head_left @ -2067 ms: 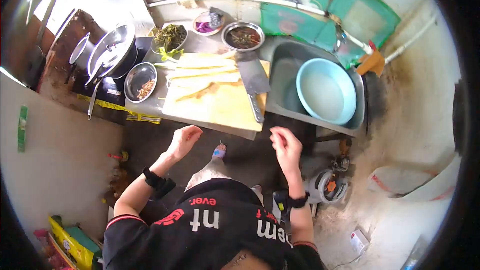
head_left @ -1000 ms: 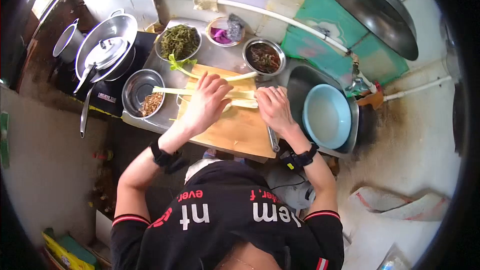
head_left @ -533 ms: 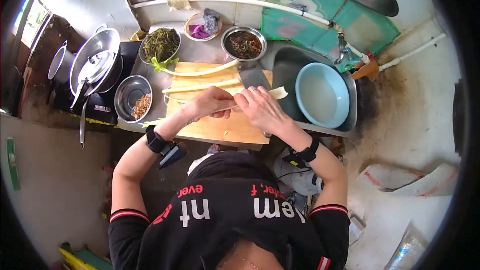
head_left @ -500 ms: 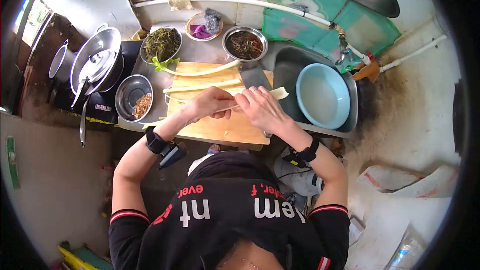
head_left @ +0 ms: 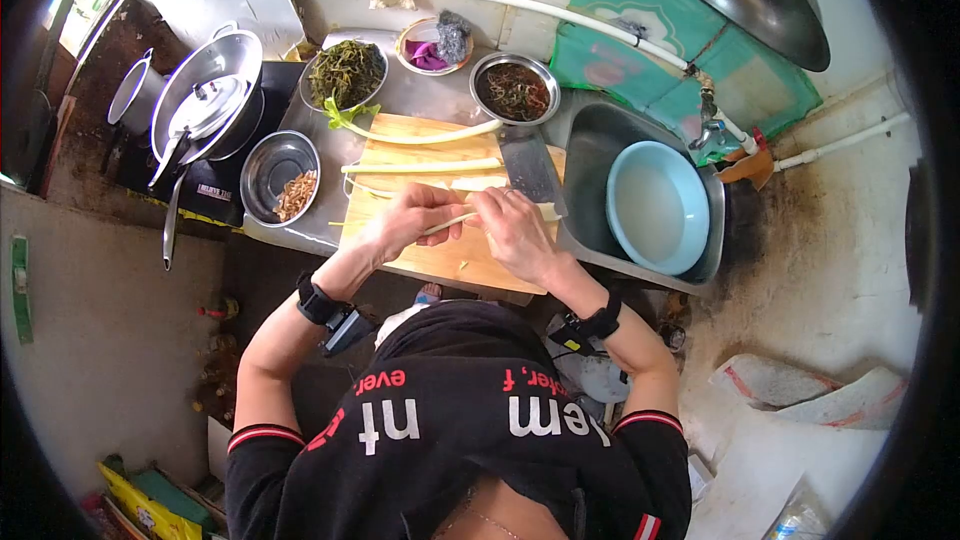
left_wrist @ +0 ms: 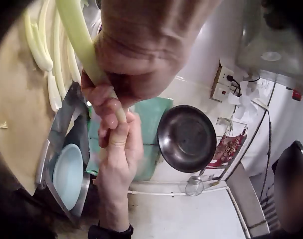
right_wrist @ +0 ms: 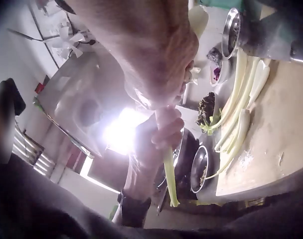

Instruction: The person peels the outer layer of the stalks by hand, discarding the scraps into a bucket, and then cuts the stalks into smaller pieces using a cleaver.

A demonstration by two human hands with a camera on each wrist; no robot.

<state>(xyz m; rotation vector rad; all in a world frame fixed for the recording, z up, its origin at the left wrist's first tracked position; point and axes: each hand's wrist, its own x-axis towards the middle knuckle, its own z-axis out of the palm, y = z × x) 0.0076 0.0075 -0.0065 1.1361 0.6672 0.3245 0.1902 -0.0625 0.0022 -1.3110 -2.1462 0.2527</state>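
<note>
Over the front of the wooden cutting board, my left hand and right hand both grip one pale celery stalk, close together near its middle. In the right wrist view a green end of the held celery sticks out beyond the left hand's fingers. A pale wide end shows past the right hand in the head view. More celery stalks lie across the board behind the hands, one with green leaves. A cleaver lies at the board's right side, its handle hidden behind the right hand.
A steel bowl of brown bits stands left of the board. Behind are a bowl of dark greens, a small bowl and a bowl of dark soaking strips. A blue basin sits in the sink; a lidded pan stands left.
The hands rose from in front of the counter to the board and took up a celery stalk. Over the last half second they stay close together, the stalk shifting slightly in their grip.
</note>
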